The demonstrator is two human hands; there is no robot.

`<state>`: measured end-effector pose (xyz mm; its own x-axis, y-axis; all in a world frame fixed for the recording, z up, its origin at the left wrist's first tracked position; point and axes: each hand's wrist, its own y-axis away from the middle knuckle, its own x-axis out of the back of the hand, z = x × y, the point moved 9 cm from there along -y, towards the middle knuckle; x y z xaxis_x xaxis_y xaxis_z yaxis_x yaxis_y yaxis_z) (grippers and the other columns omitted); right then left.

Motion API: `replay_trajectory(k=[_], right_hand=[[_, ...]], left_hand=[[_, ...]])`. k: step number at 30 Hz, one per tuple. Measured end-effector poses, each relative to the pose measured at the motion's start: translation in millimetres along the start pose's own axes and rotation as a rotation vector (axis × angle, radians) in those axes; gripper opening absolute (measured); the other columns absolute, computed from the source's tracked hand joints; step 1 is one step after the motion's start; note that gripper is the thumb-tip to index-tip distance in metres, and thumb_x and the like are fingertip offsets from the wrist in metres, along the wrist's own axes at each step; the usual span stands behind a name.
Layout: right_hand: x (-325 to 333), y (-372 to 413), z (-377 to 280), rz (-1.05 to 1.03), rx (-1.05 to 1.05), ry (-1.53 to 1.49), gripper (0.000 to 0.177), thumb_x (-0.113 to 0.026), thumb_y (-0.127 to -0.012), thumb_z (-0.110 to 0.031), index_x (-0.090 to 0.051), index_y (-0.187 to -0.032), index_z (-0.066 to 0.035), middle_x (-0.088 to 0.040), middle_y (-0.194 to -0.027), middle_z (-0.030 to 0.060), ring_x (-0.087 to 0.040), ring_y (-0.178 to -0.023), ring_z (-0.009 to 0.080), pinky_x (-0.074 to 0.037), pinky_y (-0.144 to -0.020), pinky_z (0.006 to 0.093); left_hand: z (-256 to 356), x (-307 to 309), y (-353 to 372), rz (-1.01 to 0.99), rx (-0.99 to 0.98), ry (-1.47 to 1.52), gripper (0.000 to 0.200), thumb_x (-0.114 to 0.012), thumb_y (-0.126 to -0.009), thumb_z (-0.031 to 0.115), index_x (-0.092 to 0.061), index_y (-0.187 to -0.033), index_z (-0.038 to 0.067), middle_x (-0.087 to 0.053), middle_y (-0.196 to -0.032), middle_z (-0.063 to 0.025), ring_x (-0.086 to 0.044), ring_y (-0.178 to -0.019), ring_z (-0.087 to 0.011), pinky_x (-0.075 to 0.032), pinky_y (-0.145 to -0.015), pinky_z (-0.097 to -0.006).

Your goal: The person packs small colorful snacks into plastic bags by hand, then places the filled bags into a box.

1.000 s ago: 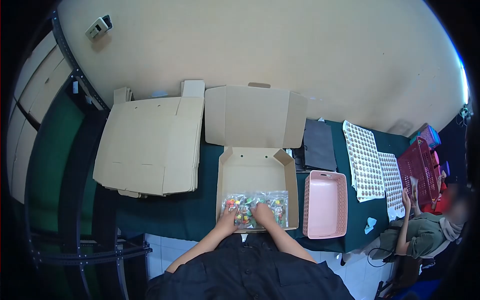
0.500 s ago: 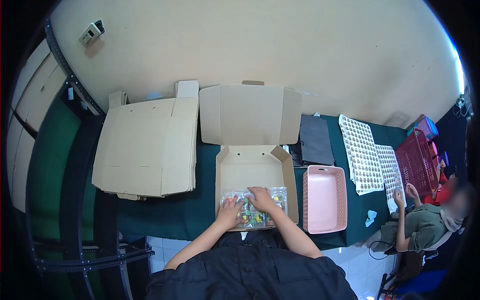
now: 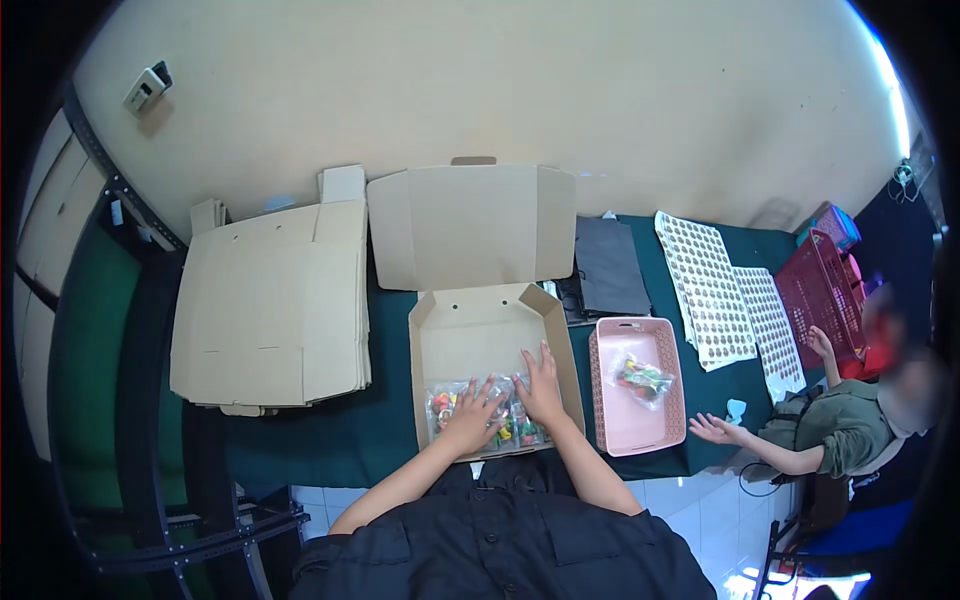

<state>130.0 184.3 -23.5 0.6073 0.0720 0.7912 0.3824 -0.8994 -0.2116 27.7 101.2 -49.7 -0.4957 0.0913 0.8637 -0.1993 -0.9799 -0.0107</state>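
Observation:
An open cardboard box (image 3: 487, 335) stands in front of me with its lid raised against the wall. Clear plastic bags of small colourful items (image 3: 515, 428) lie along its near side. My left hand (image 3: 472, 418) rests on the bags with its fingers spread. My right hand (image 3: 542, 390) lies at their right end, fingers stretched out over the bags and the box floor. To the right, a pink basket (image 3: 635, 428) holds another clear bag of colourful items (image 3: 643, 380).
Flattened cardboard (image 3: 270, 310) is stacked at left. Black folded items (image 3: 612, 268) and sticker sheets (image 3: 705, 290) lie to the right, with a maroon basket (image 3: 815, 300) beyond. A co-worker (image 3: 840, 430) sits at the right, one hand near the pink basket.
A bag of colourful items has appeared in the pink basket. The co-worker's hand has moved left toward that basket. My right hand's fingers have spread and shifted right on the bags. The view has shifted.

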Motion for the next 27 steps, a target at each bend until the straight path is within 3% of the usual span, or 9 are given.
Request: replay_trajectory(k=[5, 9, 12, 14, 18, 21, 24, 25, 27], right_hand=[[59.3, 16.3, 5.7, 0.202, -0.040, -0.024, 0.040, -0.053, -0.079, -0.011, -0.044, -0.117, -0.006, -0.029, -0.129, 0.0251, -0.028, -0.119, 0.0402, -0.025, -0.098, 0.0437], [120.7, 32.3, 74.3, 0.511, -0.163, 0.085, 0.036, -0.047, -0.077, -0.002, -0.047, -0.113, -0.003, -0.041, -0.118, 0.0215, -0.036, -0.113, 0.0362, -0.027, -0.097, 0.0431], [132.6, 46.4, 159.7, 0.490, -0.316, 0.143, 0.037, -0.048, -0.079, -0.008, -0.045, -0.115, -0.004, -0.042, -0.117, 0.0212, -0.037, -0.111, 0.0383, -0.028, -0.095, 0.0449], [111.3, 58.1, 200.2, 0.216, -0.381, 0.568, 0.048, -0.057, -0.075, -0.020, -0.044, -0.117, -0.002, -0.043, -0.118, 0.0201, -0.034, -0.114, 0.0379, -0.028, -0.095, 0.0433], [133.7, 63.2, 217.0, 0.052, -0.652, 0.464, 0.059, -0.065, -0.067, -0.030, -0.047, -0.115, -0.001, -0.051, -0.112, 0.0188, -0.044, -0.108, 0.0365, -0.035, -0.089, 0.0428], [128.8, 73.1, 231.9, -0.197, -0.810, 0.309, 0.053, -0.066, -0.067, -0.026, -0.051, -0.113, -0.004, -0.058, -0.101, 0.0192, -0.058, -0.086, 0.0329, -0.044, -0.076, 0.0422], [161.1, 69.5, 216.3, 0.630, -0.658, -0.680, 0.037, -0.063, -0.076, -0.027, -0.056, -0.102, -0.002, -0.061, -0.086, 0.0077, -0.060, -0.069, 0.0180, -0.047, -0.057, 0.0286], [163.0, 61.8, 186.3, 0.550, -0.759, -0.826, 0.032, -0.058, -0.083, -0.025, -0.053, -0.106, -0.003, -0.058, -0.086, 0.0025, -0.058, -0.069, 0.0122, -0.047, -0.058, 0.0243], [150.8, 40.7, 164.8, 0.495, -0.543, -1.053, 0.035, -0.056, -0.084, -0.022, -0.048, -0.112, -0.004, -0.057, -0.090, 0.0036, -0.058, -0.075, 0.0127, -0.047, -0.062, 0.0256]], left_hand=[[4.3, -30.0, 3.9, -0.252, -0.045, -0.007, 0.042, -0.050, -0.083, 0.031, -0.045, -0.122, 0.016, -0.026, -0.137, -0.0127, -0.021, -0.126, -0.0392, -0.017, -0.100, -0.0544], [7.1, -25.8, 3.4, -0.200, -0.078, -0.008, 0.043, -0.050, -0.083, 0.029, -0.044, -0.123, 0.014, -0.029, -0.135, -0.0128, -0.024, -0.125, -0.0379, -0.018, -0.100, -0.0536], [1.9, -22.6, 4.6, -0.171, -0.047, 0.106, 0.043, -0.049, -0.083, 0.027, -0.043, -0.123, 0.013, -0.030, -0.134, -0.0140, -0.024, -0.125, -0.0376, -0.019, -0.100, -0.0530], [1.3, -16.2, 6.3, -0.141, -0.061, 0.124, 0.043, -0.048, -0.083, 0.025, -0.042, -0.123, 0.012, -0.032, -0.133, -0.0153, -0.026, -0.124, -0.0374, -0.021, -0.101, -0.0508], [-9.4, 2.4, 9.5, -0.063, -0.018, 0.204, 0.040, -0.050, -0.082, 0.021, -0.045, -0.120, 0.010, -0.035, -0.130, -0.0169, -0.032, -0.120, -0.0374, -0.026, -0.099, -0.0457], [-16.7, 15.8, 13.2, -0.016, 0.035, 0.290, 0.037, -0.051, -0.081, 0.018, -0.047, -0.118, 0.009, -0.037, -0.128, -0.0190, -0.035, -0.119, -0.0367, -0.029, -0.097, -0.0425], [-18.7, 32.8, 8.8, 0.067, 0.074, 0.358, 0.033, -0.050, -0.082, 0.017, -0.050, -0.114, 0.007, -0.039, -0.124, -0.0212, -0.037, -0.117, -0.0360, -0.031, -0.096, -0.0397], [-21.8, 37.1, 7.3, 0.098, 0.103, 0.424, 0.032, -0.051, -0.081, 0.017, -0.051, -0.113, 0.008, -0.039, -0.126, -0.0197, -0.038, -0.117, -0.0350, -0.031, -0.096, -0.0397], [-28.1, 36.4, 3.9, 0.118, 0.167, 0.523, 0.031, -0.051, -0.082, 0.020, -0.053, -0.111, 0.010, -0.038, -0.126, -0.0192, -0.040, -0.116, -0.0337, -0.032, -0.096, -0.0373]])
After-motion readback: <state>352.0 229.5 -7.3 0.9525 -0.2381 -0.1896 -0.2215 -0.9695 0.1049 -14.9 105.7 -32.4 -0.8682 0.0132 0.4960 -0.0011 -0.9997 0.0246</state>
